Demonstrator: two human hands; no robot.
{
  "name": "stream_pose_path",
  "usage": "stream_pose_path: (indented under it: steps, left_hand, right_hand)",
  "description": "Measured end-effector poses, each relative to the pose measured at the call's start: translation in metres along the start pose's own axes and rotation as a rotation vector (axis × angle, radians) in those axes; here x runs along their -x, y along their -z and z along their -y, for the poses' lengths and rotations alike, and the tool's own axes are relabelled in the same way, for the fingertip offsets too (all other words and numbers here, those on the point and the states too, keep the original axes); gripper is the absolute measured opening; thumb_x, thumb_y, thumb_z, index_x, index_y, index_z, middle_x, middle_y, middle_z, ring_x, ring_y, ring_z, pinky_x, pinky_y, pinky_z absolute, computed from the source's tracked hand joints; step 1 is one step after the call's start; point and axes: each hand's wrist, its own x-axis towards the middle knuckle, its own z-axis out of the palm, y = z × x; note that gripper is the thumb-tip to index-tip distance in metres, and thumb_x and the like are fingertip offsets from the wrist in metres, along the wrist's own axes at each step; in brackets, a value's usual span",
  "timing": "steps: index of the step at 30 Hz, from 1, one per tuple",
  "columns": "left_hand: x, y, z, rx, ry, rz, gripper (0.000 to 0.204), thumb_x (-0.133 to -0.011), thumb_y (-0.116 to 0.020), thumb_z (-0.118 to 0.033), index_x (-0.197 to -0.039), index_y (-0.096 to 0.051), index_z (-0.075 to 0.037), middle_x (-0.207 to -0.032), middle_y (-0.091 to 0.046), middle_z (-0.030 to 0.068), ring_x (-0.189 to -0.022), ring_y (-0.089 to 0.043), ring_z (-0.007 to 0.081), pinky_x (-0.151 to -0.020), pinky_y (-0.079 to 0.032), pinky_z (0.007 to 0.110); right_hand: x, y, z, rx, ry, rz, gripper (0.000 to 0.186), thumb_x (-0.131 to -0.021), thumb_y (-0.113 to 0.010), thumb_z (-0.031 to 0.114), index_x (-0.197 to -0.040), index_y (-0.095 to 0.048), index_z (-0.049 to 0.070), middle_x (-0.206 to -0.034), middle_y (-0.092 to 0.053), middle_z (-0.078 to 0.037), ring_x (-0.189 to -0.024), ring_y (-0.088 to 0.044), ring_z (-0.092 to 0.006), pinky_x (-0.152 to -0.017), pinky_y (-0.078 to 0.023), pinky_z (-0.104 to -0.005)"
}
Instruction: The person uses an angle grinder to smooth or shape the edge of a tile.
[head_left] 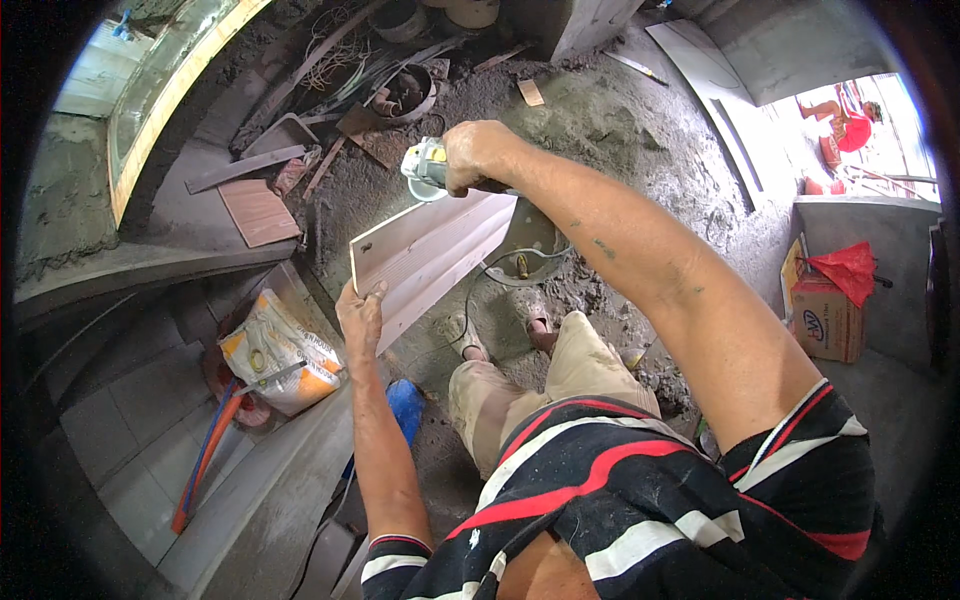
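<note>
My left hand [360, 318] grips the near-left edge of a pale, wood-patterned tile [430, 262], thumb on its face. The tile is tilted and held up in front of my legs. My right hand [480, 157] is wrapped round the body of an angle grinder [424, 166] at the tile's far edge. A whitish round disc or guard shows under the grinder's head; whether it touches the tile I cannot tell. Behind the tile's right end, partly hidden, is a round grey container [540, 245]. A dark cord [484, 272] loops in front of it.
Rough mortar covers the floor [590, 115]. Tile offcuts [258, 212] and a bucket of rubble [408, 95] lie ahead. At left are a white-and-orange bag [285, 350] and an orange-blue bar [205, 460]. A red umbrella [845, 270] rests on a cardboard box [828, 322]; beyond is another person [853, 128].
</note>
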Motion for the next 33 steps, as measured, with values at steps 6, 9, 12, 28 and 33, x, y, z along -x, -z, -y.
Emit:
stream_pose_path:
  steps: [6, 9, 12, 28, 33]
  left_hand:
    - [0.0, 0.0, 0.0, 0.011, -0.019, 0.013, 0.033, -0.093, -0.073, -0.006, -0.125, -0.07, 0.004, -0.111, -0.076, 0.0092, -0.098, -0.068, 0.0144, -0.091, -0.053, 0.03]
    - [0.001, -0.001, -0.001, -0.005, -0.009, -0.003, 0.032, -0.093, -0.074, -0.005, -0.124, -0.07, 0.004, -0.111, -0.077, 0.0089, -0.098, -0.068, 0.0143, -0.091, -0.053, 0.03]
    - [0.001, -0.001, 0.0, 0.026, 0.01, -0.005, 0.032, -0.093, -0.074, -0.006, -0.123, -0.07, 0.003, -0.11, -0.077, 0.0084, -0.097, -0.068, 0.014, -0.09, -0.053, 0.03]
    - [-0.093, 0.05, 0.027, -0.041, 0.12, 0.041, 0.053, -0.084, -0.084, -0.022, -0.127, -0.069, 0.003, -0.116, -0.075, 0.0107, -0.102, -0.067, 0.0192, -0.096, -0.05, 0.034]
    - [-0.137, 0.066, 0.054, -0.079, 0.154, 0.052, 0.051, -0.084, -0.084, -0.018, -0.127, -0.069, 0.003, -0.117, -0.074, 0.0104, -0.103, -0.067, 0.0193, -0.096, -0.05, 0.034]
  right_hand:
    - [0.003, -0.006, -0.003, -0.025, 0.022, -0.021, 0.053, -0.065, -0.086, 0.036, -0.11, -0.08, 0.009, -0.112, -0.078, -0.013, -0.103, -0.075, -0.0287, -0.089, -0.06, -0.0414]
    - [0.002, -0.004, -0.002, -0.026, 0.021, -0.001, 0.053, -0.065, -0.086, 0.037, -0.109, -0.08, 0.009, -0.113, -0.078, -0.013, -0.104, -0.075, -0.0285, -0.089, -0.061, -0.0413]
    - [0.001, -0.002, -0.001, -0.005, 0.01, 0.02, 0.054, -0.066, -0.085, 0.036, -0.113, -0.079, 0.011, -0.12, -0.077, -0.011, -0.106, -0.075, -0.0275, -0.09, -0.061, -0.0424]
    - [0.002, -0.056, -0.108, -0.361, -0.199, -0.211, 0.055, -0.065, -0.08, 0.042, -0.105, -0.079, 0.004, -0.114, -0.076, -0.02, -0.107, -0.073, -0.034, -0.092, -0.059, -0.0408]
    - [0.016, -0.112, -0.173, -0.512, -0.23, -0.16, 0.058, -0.063, -0.08, 0.042, -0.099, -0.078, -0.003, -0.107, -0.075, -0.025, -0.1, -0.074, -0.0364, -0.09, -0.059, -0.0407]
